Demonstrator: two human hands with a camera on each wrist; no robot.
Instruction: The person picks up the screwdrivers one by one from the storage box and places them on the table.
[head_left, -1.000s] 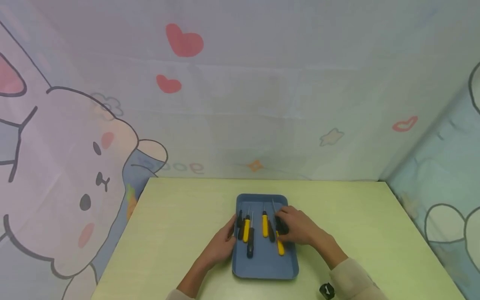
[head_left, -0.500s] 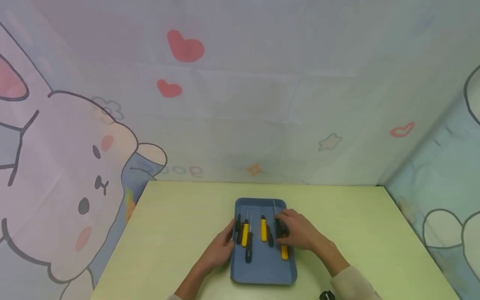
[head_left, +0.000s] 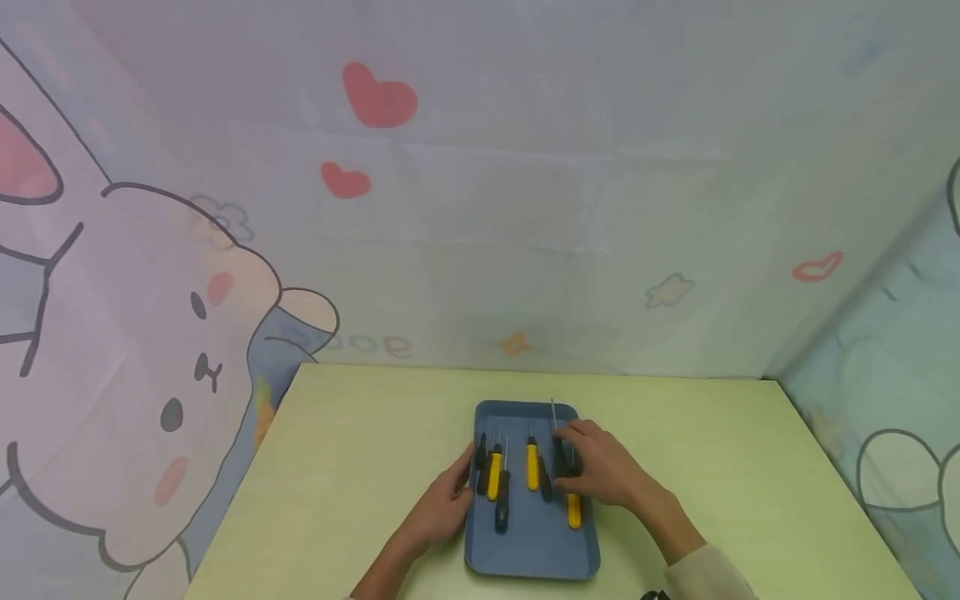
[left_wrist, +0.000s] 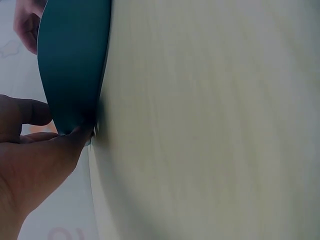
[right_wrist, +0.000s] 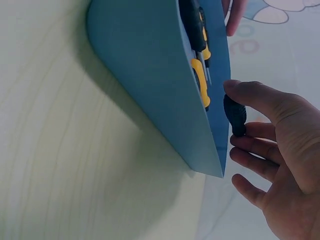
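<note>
A blue tray [head_left: 532, 560] on the table holds several screwdrivers with black or yellow handles. My left hand [head_left: 441, 510] grips the tray's left wall, thumb and fingers on its edge in the left wrist view. Over the right side of the tray, my right hand [head_left: 609, 472] pinches a black-handled screwdriver [right_wrist: 235, 116] between thumb and fingertips; its thin shaft points to the far rim. Under that hand lies a yellow-handled screwdriver [head_left: 574, 512]. Another yellow-handled screwdriver [head_left: 532, 467] and a black one [head_left: 545, 480] lie mid-tray. A large black-handled screwdriver [head_left: 502, 510] lies with others at the left.
The pale wooden table [head_left: 360, 433] reaches back to a printed cloth [head_left: 480, 208] with hearts and a cartoon rabbit. A small black object [head_left: 655, 595] is cut off at the bottom edge, beside the right sleeve [head_left: 708, 573].
The yellow-handled screwdriver under my right hand has shifted right in the tray. The pinched screwdriver's tip now overlaps the far rim. My left hand stays on the tray; the head view has tilted slightly.
</note>
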